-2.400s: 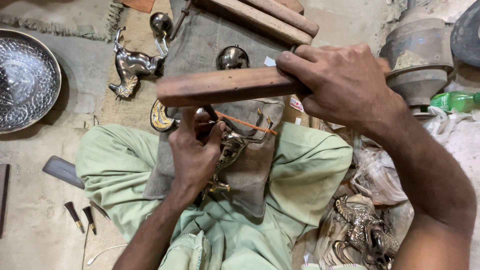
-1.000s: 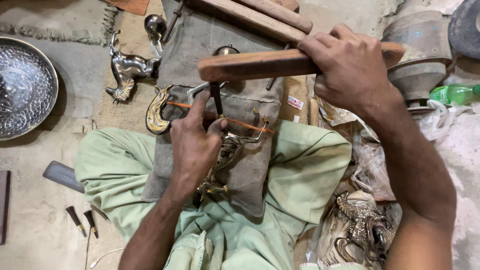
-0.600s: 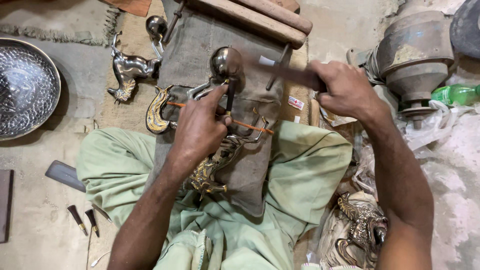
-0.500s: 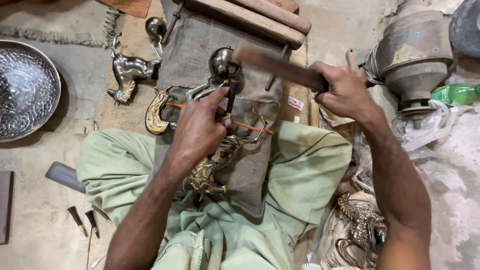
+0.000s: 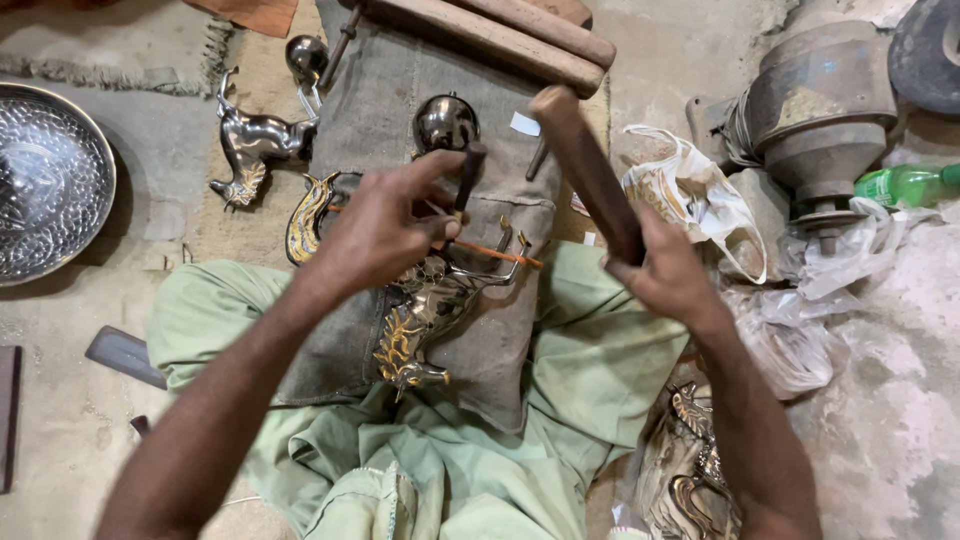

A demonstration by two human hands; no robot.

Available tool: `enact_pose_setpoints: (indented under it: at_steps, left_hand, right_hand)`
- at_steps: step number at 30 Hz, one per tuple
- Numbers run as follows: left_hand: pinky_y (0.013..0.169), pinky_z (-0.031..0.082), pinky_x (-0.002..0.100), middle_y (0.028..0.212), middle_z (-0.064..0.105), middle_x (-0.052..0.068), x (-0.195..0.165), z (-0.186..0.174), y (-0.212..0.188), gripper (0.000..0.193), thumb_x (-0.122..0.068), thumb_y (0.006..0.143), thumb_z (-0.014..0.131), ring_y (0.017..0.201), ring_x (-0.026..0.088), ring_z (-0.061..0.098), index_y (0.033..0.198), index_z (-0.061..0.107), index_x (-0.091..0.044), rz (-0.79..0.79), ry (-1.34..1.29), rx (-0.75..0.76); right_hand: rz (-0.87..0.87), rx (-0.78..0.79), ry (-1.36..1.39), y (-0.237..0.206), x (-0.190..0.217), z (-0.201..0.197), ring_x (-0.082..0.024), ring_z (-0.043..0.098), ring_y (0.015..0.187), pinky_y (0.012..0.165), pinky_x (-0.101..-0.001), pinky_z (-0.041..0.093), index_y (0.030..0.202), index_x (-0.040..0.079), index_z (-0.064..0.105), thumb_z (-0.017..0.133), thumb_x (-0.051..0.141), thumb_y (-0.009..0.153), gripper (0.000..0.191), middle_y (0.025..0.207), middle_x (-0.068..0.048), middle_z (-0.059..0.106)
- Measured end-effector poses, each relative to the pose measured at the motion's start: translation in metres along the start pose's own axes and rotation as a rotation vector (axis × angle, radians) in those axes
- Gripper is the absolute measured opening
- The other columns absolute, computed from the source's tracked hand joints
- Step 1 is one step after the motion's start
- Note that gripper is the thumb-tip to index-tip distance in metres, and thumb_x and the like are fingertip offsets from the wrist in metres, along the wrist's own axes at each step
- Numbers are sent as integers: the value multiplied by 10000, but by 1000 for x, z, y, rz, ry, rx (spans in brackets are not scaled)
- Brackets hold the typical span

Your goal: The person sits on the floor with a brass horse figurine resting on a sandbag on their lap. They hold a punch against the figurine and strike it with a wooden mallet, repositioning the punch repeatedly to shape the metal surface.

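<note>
From the head camera, looking down into the lap: the left hand is pinching a short dark punch, its fingers closed around the lower shaft, so the punch is standing nearly upright with its top leaning a little to the far side. Its tip is resting on the brass animal figure, which is lying on a grey cloth spread over the knees, its long axis running from the near left up toward the far right, with an orange cord crossing it.

The right hand is gripping a wooden mallet, fingers wrapped tight around its near end. The mallet is slanting up and away to the far left, so its free end is hanging just to the right of the punch top and slightly farther away, not touching it. The right hand is the nearer one to that free end; the gap between mallet and punch is open.

Around them: a round metal ball is sitting just beyond the punch, two wooden bars are lying along the cloth's far edge, a silvery animal figure is lying to the far left, an embossed metal dish at the left edge, and a plastic bag to the right.
</note>
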State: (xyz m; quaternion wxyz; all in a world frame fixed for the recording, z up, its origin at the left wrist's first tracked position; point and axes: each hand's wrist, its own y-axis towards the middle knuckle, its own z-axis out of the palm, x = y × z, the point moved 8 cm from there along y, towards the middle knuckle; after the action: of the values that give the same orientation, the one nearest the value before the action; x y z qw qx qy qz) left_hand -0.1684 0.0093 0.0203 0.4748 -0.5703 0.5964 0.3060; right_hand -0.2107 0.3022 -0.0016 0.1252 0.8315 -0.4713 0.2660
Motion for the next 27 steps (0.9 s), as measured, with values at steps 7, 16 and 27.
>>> enact_pose_setpoints:
  at_steps: [7, 16, 27]
  left_hand:
    - [705, 620, 442, 921, 800, 120, -20, 24, 23, 565, -82, 839, 739, 805, 230, 791, 1377, 609, -192, 138, 377, 429]
    - [592, 565, 473, 716, 756, 139, -35, 31, 20, 503, -81, 835, 738, 653, 280, 760, 1320, 612, -125, 263, 471, 475]
    - [574, 543, 473, 706, 757, 117, -40, 38, 14, 407, -174, 877, 747, 633, 248, 742, 1271, 647, -174, 278, 540, 539]
  right_hand:
    - [383, -47, 544, -78, -16, 82, -110, 613, 631, 545, -294, 528, 1201, 32, 488, 884, 223, 748, 631, 779, -15, 602]
    - [367, -281, 706, -114, -1, 98, -69, 560, 683, 600, -253, 491, 1178, 36, 515, 853, 159, 810, 514, 818, 8, 592]
    - [316, -250, 243, -116, 19, 77, -143, 606, 692, 645, -288, 530, 1261, 27, 559, 879, 146, 792, 581, 774, -49, 648]
